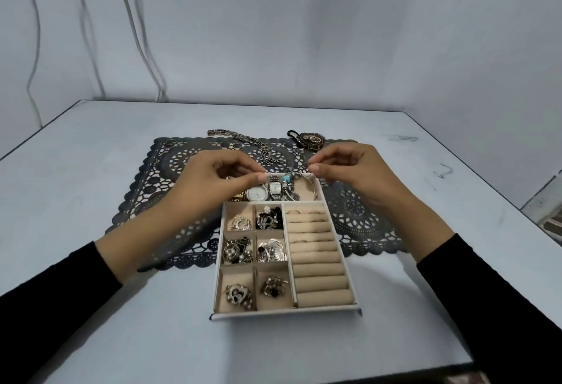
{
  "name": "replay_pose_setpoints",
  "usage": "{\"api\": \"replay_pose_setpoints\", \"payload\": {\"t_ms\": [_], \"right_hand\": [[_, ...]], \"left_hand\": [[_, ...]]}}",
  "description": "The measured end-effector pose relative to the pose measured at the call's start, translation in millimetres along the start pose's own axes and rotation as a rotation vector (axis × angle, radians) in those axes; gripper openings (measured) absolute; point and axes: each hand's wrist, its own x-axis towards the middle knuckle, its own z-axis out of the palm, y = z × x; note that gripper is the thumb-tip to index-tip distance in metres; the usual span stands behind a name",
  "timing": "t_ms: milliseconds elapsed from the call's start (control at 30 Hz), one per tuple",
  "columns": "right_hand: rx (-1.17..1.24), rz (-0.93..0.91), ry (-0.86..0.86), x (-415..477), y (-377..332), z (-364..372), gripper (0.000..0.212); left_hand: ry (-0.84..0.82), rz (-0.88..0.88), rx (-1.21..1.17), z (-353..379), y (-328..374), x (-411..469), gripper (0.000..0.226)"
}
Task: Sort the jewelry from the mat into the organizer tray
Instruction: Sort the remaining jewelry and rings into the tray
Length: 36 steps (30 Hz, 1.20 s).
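A beige organizer tray (322,303) lies on the table over the near edge of a dark lace mat (182,158). Its six small cells hold brooches and earrings, its right side has ring rolls with a few rings, and its far compartment holds watches (258,192) and a bangle. My left hand (213,182) and my right hand (346,170) each pinch an end of a thin bracelet with a turquoise charm (287,177), stretched over the far compartment. A chain necklace (243,140), a brown pendant piece (310,139) and a ring (171,142) lie on the mat's far part.
The pale table (91,307) reaches a wall behind, where white cables (137,33) hang at the left. The table's right edge (517,207) drops off near a dark corner.
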Motion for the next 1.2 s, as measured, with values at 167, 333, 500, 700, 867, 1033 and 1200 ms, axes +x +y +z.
{"api": "replay_pose_setpoints", "payload": {"t_ms": [167,333,500,700,867,1033,1200], "right_hand": [[-0.006,0.003,0.020,-30.6,-4.6,-3.1,0.017],[-0.026,-0.015,0.013,-58.8,-7.7,-3.8,0.015],[-0.065,0.003,-0.058,-77.9,-7.7,-3.4,0.009],[-0.173,0.004,-0.153,-90.0,-8.5,-1.4,0.006],[-0.404,-0.090,-0.182,-92.2,-8.9,0.2,0.009],[-0.590,-0.180,-0.213,-88.9,-8.2,2.2,0.012],[-0.670,-0.221,-0.251,-86.1,-10.5,2.0,0.009]], "left_hand": [[-0.036,0.027,-0.049,13.2,8.3,-18.1,0.016],[-0.037,0.078,-0.020,22.4,17.5,-30.6,0.016],[0.014,0.080,-0.037,29.2,20.8,-34.6,0.017],[0.035,0.088,-0.056,33.4,17.8,-35.6,0.014],[0.034,0.086,-0.096,34.4,17.8,-36.0,0.014],[0.048,0.096,-0.133,33.8,19.5,-36.4,0.015],[0.054,0.102,-0.159,33.6,20.4,-36.7,0.015]]}}
